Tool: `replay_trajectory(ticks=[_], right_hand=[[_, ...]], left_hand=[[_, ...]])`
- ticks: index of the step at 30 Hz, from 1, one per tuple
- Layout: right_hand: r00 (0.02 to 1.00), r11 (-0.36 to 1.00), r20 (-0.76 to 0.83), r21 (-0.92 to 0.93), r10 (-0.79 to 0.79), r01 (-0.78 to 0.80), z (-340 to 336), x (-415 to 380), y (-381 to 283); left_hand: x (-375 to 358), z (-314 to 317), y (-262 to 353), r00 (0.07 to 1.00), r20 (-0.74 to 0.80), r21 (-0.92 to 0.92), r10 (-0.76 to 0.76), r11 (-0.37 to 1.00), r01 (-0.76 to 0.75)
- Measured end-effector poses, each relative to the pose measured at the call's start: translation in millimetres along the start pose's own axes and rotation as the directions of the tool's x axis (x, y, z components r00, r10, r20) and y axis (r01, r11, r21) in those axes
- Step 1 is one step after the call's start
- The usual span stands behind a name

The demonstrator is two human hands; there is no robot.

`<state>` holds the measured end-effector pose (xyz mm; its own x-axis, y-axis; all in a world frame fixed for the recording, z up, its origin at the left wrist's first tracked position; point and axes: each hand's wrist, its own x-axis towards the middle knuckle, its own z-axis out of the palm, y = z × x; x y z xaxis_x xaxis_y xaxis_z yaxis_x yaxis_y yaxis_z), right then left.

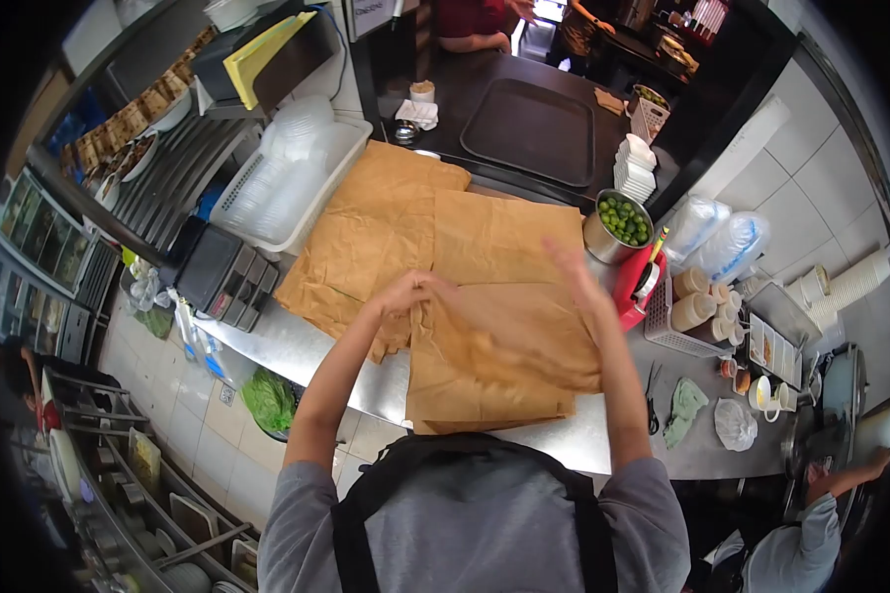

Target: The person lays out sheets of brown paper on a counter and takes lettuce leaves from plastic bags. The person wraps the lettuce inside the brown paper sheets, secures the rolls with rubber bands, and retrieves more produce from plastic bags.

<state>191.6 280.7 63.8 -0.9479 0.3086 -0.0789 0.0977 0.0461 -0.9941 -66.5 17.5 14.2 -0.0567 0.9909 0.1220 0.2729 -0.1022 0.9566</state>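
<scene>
Brown paper bags lie in stacks on the steel counter in front of me. My left hand [410, 294] has its fingers closed on the upper left corner of the nearest brown paper bag [504, 341], whose surface is creased and blurred in the middle. My right hand [580, 282] is over the right side of this bag, its fingers stretched out and smeared by motion; nothing shows in it. Beyond lies another flat paper bag [504, 232], and to the left a wrinkled stack of brown paper [381, 212].
A white basket of clear plastic containers [222, 212] stands at the left. On the right are a pot of limes [620, 222], a red tape dispenser [638, 287], a crate of bottles [682, 341] and a green cloth [684, 410]. A black tray [529, 128] lies beyond. Other people are nearby.
</scene>
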Motion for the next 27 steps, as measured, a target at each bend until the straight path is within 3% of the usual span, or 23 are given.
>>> replay_trajectory(ticks=[2,4,7,8,11,14,15,18,20,22,24,27], right_hand=[[0.998,0.970,0.053,0.243,-0.029,0.015,-48.1,-13.0,1.7],[0.988,0.845,0.143,0.533,-0.055,-0.030,-77.1,-33.2,11.1],[0.988,0.684,-0.055,0.716,-0.142,0.138,-68.9,-49.4,46.3],[0.939,0.641,0.098,0.753,-0.328,0.146,-63.3,-50.6,46.1],[0.985,0.890,-0.151,0.433,-0.082,0.141,-44.4,-46.5,78.8],[0.944,0.984,-0.325,0.180,0.061,-0.002,-23.2,-32.0,76.1],[0.912,0.979,-0.400,0.205,0.092,-0.008,-20.5,-31.3,81.6],[0.820,0.977,-0.544,0.199,0.177,-0.079,-23.1,-36.1,89.1],[0.841,0.977,-0.519,0.209,0.152,-0.047,-26.0,-35.8,89.2],[0.861,0.976,-0.489,0.216,0.139,-0.035,-26.5,-38.4,88.6],[0.870,0.971,-0.465,0.231,0.163,-0.059,-34.6,-37.7,106.1],[0.882,0.965,-0.436,0.253,0.178,-0.069,-40.2,-35.6,112.5]], left_hand=[[2.4,-3.2,11.4,0.952,-0.108,-0.231,-0.287,0.939,0.257],[11.1,-11.9,-9.0,0.932,-0.191,-0.253,-0.308,0.933,0.256],[36.9,-15.6,-12.9,0.863,-0.236,-0.385,-0.446,0.859,0.338],[42.9,-14.9,-8.4,0.825,-0.234,-0.445,-0.514,0.811,0.379],[57.4,-5.5,3.3,0.794,-0.281,-0.352,-0.540,0.827,0.438],[77.9,4.0,-37.2,0.799,-0.441,0.005,-0.408,0.889,0.457],[78.1,2.4,-45.6,0.799,-0.503,0.175,-0.331,0.866,0.469],[59.3,-26.9,-16.0,0.654,-0.662,0.161,-0.367,0.782,0.603],[18.4,-56.7,15.6,0.473,-0.881,0.377,-0.016,0.581,0.722],[-18.7,-95.3,7.5,0.249,-0.941,0.167,-0.229,0.327,0.930],[-54.1,-132.3,-21.2,0.098,-0.876,-0.032,-0.472,0.261,0.965],[-71.1,-145.2,-31.8,0.082,-0.803,-0.021,-0.590,0.165,0.986]])
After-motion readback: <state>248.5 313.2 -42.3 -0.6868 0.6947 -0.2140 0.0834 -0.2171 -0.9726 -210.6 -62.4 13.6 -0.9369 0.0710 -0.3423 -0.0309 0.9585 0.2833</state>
